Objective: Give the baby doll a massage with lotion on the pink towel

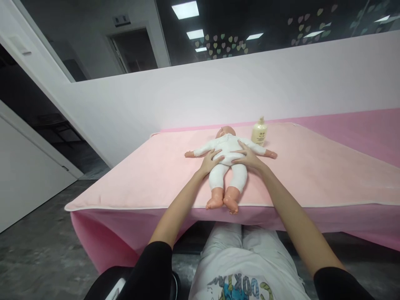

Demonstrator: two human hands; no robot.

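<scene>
A baby doll (228, 143) with a white cloth body lies on the pink table cover, its arms spread out sideways and its bare feet toward me at the front edge. My left hand (211, 161) rests on the left side of the doll's waist, fingers apart. On the opposite side of its torso lies my right hand (248, 157), with the fingers spread over the belly. Neither hand is closed around the doll. Just beyond the doll's right-hand arm stands a pale yellow pump bottle (259, 132), upright and untouched.
A light pink mat (318, 166) over a darker pink cloth (368, 133) covers the table, which meets a white wall (200, 96) at the back. Above it is a dark window (265, 25) with heart stickers. A door (28, 166) is at the left.
</scene>
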